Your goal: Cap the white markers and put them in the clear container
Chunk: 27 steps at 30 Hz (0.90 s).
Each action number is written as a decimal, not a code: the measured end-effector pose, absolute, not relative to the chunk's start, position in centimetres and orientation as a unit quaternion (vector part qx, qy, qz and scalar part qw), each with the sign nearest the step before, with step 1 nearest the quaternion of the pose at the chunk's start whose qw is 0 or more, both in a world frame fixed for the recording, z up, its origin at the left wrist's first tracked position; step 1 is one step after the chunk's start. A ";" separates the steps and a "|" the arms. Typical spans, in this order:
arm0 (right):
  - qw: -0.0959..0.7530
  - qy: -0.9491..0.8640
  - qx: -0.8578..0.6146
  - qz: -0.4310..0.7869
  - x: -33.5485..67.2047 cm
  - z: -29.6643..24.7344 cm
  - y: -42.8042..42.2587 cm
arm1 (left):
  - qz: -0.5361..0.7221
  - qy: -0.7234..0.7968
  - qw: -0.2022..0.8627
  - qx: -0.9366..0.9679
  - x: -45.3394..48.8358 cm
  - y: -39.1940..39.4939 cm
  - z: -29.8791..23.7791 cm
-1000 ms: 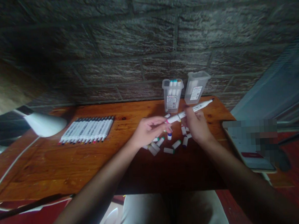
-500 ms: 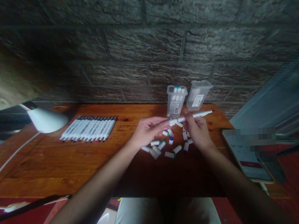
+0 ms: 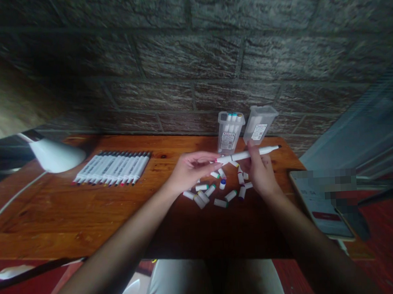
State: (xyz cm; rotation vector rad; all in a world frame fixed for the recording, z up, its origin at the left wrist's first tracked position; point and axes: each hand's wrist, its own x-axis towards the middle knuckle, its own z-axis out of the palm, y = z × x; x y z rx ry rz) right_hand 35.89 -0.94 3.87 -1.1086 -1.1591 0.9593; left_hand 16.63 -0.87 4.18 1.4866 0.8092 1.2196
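A white marker point(image 3: 249, 154) is held level above the wooden table point(image 3: 88, 214), its dark tip pointing right. My right hand point(image 3: 260, 172) grips its middle with fingers closed. My left hand point(image 3: 189, 169) pinches the marker's left end, where a small cap with a pink end sits. Under both hands lie several loose white caps point(image 3: 215, 192) with coloured ends. A row of uncapped markers point(image 3: 113, 169) lies side by side at the left. Two clear plastic marker cases point(image 3: 230, 132) stand at the back by the wall; the left one holds markers.
A white desk lamp head point(image 3: 53, 155) with its cord hangs over the table's left end. A phone or tablet point(image 3: 321, 202) lies at the right edge. A dark brick wall runs behind the table. My lap shows below the front edge.
The marker has tilted from slanting up-right to nearly level. My left hand has closed in on its left end, pinching the cap there. The view shifted slightly.
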 end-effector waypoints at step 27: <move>0.580 -0.514 -0.488 0.401 35.7 4.7 -1.6 | 0.479 0.339 0.517 0.624 16.7 -1.3 3.9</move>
